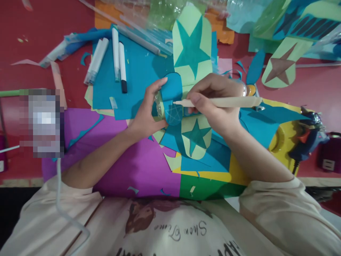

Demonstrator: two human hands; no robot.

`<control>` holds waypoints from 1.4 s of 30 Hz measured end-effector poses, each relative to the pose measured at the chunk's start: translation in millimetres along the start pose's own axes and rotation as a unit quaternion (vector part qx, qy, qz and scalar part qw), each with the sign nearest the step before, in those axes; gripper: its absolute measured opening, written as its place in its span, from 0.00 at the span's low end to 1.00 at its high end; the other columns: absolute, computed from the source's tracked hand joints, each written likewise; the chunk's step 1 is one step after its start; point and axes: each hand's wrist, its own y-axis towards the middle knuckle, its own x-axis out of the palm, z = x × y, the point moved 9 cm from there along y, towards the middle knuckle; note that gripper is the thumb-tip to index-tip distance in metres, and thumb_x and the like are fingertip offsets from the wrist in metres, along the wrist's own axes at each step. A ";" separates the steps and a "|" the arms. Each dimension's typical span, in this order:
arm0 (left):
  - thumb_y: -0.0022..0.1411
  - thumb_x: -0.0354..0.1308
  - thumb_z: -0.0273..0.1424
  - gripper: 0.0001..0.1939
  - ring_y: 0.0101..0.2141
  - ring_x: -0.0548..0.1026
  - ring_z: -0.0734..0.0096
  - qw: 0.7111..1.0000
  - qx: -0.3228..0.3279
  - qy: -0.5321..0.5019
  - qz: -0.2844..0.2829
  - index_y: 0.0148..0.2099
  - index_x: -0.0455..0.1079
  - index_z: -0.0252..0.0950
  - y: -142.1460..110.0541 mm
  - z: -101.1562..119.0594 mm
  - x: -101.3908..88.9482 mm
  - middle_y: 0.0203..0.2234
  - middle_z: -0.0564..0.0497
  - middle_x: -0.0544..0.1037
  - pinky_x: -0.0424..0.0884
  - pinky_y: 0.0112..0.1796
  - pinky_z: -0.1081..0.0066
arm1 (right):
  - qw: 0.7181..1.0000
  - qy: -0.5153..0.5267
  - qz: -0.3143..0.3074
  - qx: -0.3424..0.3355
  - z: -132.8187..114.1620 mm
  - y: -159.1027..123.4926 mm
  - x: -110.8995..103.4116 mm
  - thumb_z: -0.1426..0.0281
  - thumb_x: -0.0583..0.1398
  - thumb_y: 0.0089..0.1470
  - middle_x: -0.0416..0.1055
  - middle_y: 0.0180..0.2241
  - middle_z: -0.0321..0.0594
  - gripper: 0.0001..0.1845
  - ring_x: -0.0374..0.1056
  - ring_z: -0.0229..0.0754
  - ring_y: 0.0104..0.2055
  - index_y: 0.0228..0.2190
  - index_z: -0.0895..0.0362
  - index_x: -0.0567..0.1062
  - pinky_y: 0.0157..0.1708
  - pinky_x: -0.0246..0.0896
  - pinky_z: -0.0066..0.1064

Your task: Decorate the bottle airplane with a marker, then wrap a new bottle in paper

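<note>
A red tabletop (39, 25) lay under even indoor light, littered with paper scraps and overlapping coloured sheets, a purple sheet (138, 167) nearest the front edge. A dark floor (10, 209) showed below the tabletop's front edge.

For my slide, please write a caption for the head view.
Left hand steadies a blue disc while right hand draws a star with a pen.

- Four markers (112, 58) lying side by side on blue paper (138, 67).
- Glue gun (307, 137) resting at the right edge.
- Purple sheet (138, 163) lying under scraps.
- Star cutout (281, 67) lying upper right.
</note>
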 end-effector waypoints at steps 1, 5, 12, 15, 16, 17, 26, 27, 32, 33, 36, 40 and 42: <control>0.63 0.49 0.56 0.36 0.67 0.55 0.57 1.000 0.001 -0.005 -0.001 0.65 0.38 0.52 0.0 -0.6 0.4 0.66 0.50 0.53 0.66 0.62 0.59 | 1.000 -0.012 0.002 0.004 2.0 -0.7 -0.3 0.48 0.58 0.55 0.69 0.20 0.34 0.22 0.66 0.37 0.21 0.23 0.52 0.69 0.22 0.64 0.32; 0.63 0.51 0.54 0.34 0.66 0.57 0.58 1.000 0.015 -0.022 0.011 0.65 0.40 0.57 -0.2 1.1 -1.4 0.66 0.52 0.54 0.67 0.61 0.57 | 1.000 -0.029 -0.001 0.005 5.7 -3.2 0.8 0.52 0.58 0.57 0.68 0.20 0.34 0.19 0.66 0.37 0.22 0.24 0.52 0.69 0.22 0.64 0.31; 0.66 0.47 0.55 0.36 0.66 0.57 0.57 1.000 0.018 0.018 -0.009 0.66 0.37 0.49 -0.1 1.5 0.5 0.66 0.47 0.53 0.68 0.60 0.59 | 1.000 -0.011 -0.005 -0.008 4.6 -3.3 1.7 0.56 0.60 0.56 0.68 0.19 0.32 0.18 0.64 0.35 0.21 0.23 0.53 0.69 0.23 0.64 0.31; 0.65 0.45 0.57 0.39 0.66 0.55 0.53 0.999 0.041 0.016 -0.014 0.67 0.35 0.45 1.1 -0.1 1.8 0.66 0.43 0.51 0.69 0.58 0.57 | 1.000 -0.009 -0.020 -0.022 4.5 -3.6 3.8 0.58 0.60 0.57 0.67 0.19 0.32 0.17 0.65 0.35 0.23 0.23 0.54 0.70 0.23 0.64 0.29; 0.65 0.46 0.57 0.39 0.66 0.55 0.52 0.999 0.047 0.015 -0.014 0.67 0.35 0.45 1.5 -1.1 2.4 0.66 0.42 0.50 0.68 0.58 0.56 | 0.999 -0.006 -0.022 -0.033 3.3 -3.7 4.1 0.59 0.60 0.57 0.67 0.19 0.32 0.16 0.65 0.34 0.23 0.22 0.54 0.70 0.23 0.63 0.28; 0.65 0.46 0.57 0.39 0.66 0.55 0.51 0.998 0.054 0.013 -0.013 0.67 0.35 0.44 1.7 -1.8 2.7 0.66 0.42 0.50 0.68 0.58 0.56 | 0.999 -0.004 -0.022 -0.045 1.8 -3.8 4.0 0.60 0.60 0.57 0.67 0.19 0.32 0.16 0.65 0.34 0.23 0.22 0.55 0.70 0.22 0.62 0.28; 0.65 0.51 0.52 0.38 0.66 0.56 0.50 0.996 0.087 -0.008 0.006 0.68 0.36 0.49 0.2 -3.4 0.7 0.66 0.44 0.51 0.67 0.59 0.56 | 0.999 -0.016 -0.019 -0.046 0.2 -2.8 4.2 0.59 0.62 0.55 0.66 0.19 0.32 0.17 0.63 0.33 0.22 0.20 0.55 0.69 0.21 0.58 0.28; 0.65 0.51 0.52 0.38 0.66 0.55 0.49 0.996 0.085 -0.002 0.002 0.68 0.36 0.47 0.3 -3.5 1.2 0.66 0.43 0.51 0.67 0.59 0.56 | 0.999 -0.013 -0.014 -0.043 0.6 -2.8 3.7 0.58 0.62 0.55 0.66 0.19 0.32 0.18 0.64 0.33 0.22 0.20 0.55 0.69 0.21 0.58 0.28; 0.64 0.50 0.55 0.40 0.66 0.56 0.52 0.996 0.084 -0.009 0.003 0.67 0.35 0.47 1.0 -1.8 1.1 0.66 0.43 0.52 0.67 0.59 0.56 | 0.999 0.001 0.006 -0.038 2.7 -3.3 1.6 0.56 0.61 0.56 0.67 0.18 0.32 0.18 0.64 0.34 0.22 0.22 0.54 0.69 0.22 0.62 0.28; 0.64 0.51 0.56 0.40 0.66 0.57 0.52 0.996 0.085 -0.013 0.005 0.67 0.36 0.49 1.1 -1.5 0.9 0.66 0.44 0.52 0.68 0.58 0.56 | 0.999 0.002 0.011 -0.037 2.5 -3.3 1.1 0.56 0.61 0.56 0.67 0.18 0.31 0.18 0.64 0.34 0.22 0.22 0.54 0.69 0.22 0.62 0.28; 0.63 0.52 0.56 0.39 0.65 0.58 0.54 0.996 0.087 -0.018 0.016 0.67 0.37 0.52 1.3 -1.5 -0.1 0.65 0.46 0.53 0.68 0.58 0.56 | 0.999 -0.003 0.023 -0.038 0.5 -2.9 -0.9 0.54 0.61 0.56 0.65 0.17 0.31 0.19 0.64 0.34 0.21 0.21 0.54 0.69 0.21 0.61 0.29; 0.63 0.52 0.55 0.40 0.65 0.58 0.52 0.997 0.078 -0.007 0.007 0.67 0.36 0.51 1.4 -2.4 0.2 0.66 0.46 0.53 0.71 0.56 0.58 | 0.999 -0.001 0.029 -0.047 -3.4 -2.1 -1.8 0.54 0.61 0.56 0.65 0.17 0.31 0.20 0.63 0.33 0.20 0.21 0.54 0.68 0.20 0.58 0.28; 0.64 0.52 0.54 0.40 0.65 0.59 0.52 0.998 0.068 0.001 -0.003 0.68 0.36 0.48 1.3 -2.8 0.6 0.66 0.44 0.52 0.71 0.55 0.58 | 0.998 0.005 0.025 -0.053 -4.7 -1.7 -1.3 0.55 0.60 0.56 0.65 0.17 0.31 0.20 0.62 0.33 0.20 0.20 0.54 0.68 0.19 0.57 0.28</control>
